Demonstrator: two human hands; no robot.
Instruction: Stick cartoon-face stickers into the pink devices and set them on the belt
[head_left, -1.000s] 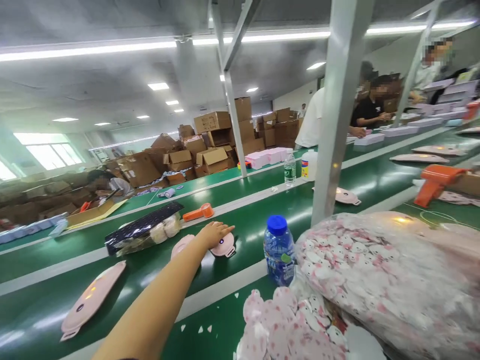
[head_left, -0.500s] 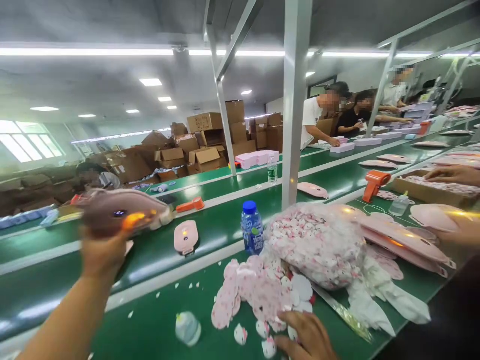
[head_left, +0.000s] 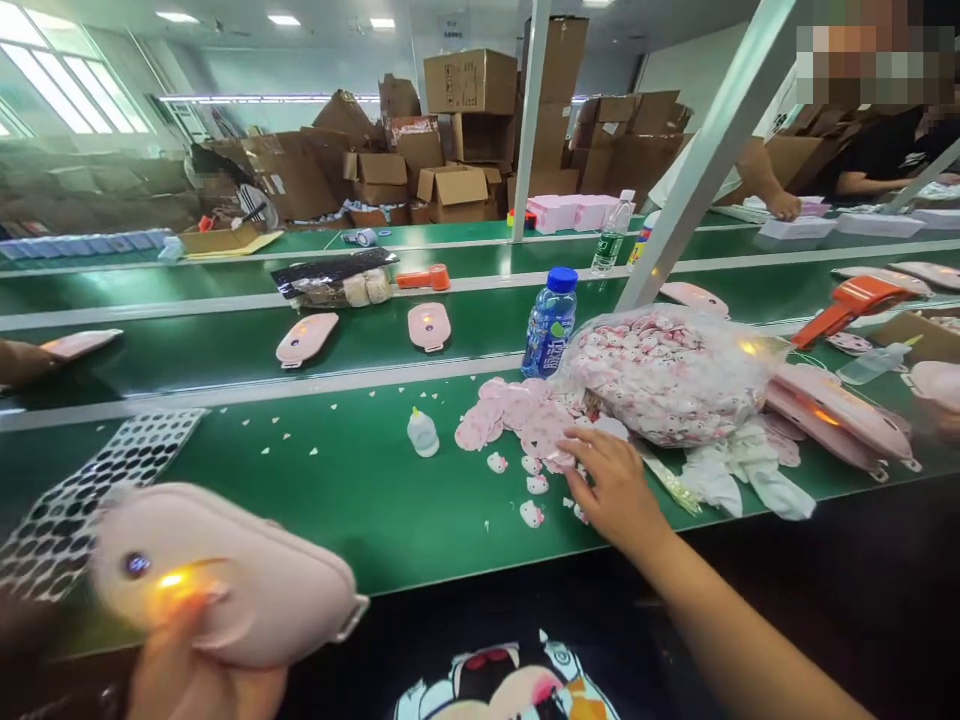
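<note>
At lower left, my left hand (head_left: 202, 660) grips a pink heating belt (head_left: 262, 575) with a small lit display, its thumb beside an orange glow on the front. My right hand (head_left: 611, 485) lies over the near edge of a pile of pink printed pads (head_left: 517, 405), fingers stretched out and touching them. Several small white cat-face pieces (head_left: 532, 514) are scattered just left of that hand. Behind it sits a clear plastic bag (head_left: 675, 385) full of similar pieces. A small dropper bottle (head_left: 423, 433) stands upright left of the pile.
A blue-capped bottle (head_left: 551, 325) stands behind the pads. Stacked pink belts (head_left: 840, 420) lie at right, near an orange handheld tool (head_left: 855, 305). A sheet with black dots (head_left: 105, 480) lies at left. More belts (head_left: 429, 327) rest on the green conveyor. Co-workers sit across, beside a slanted metal post (head_left: 705, 160).
The view has turned left and down. My left hand has brought the heating belt from over the conveyor down nearer to me. My right hand stays at the pile of pads.
</note>
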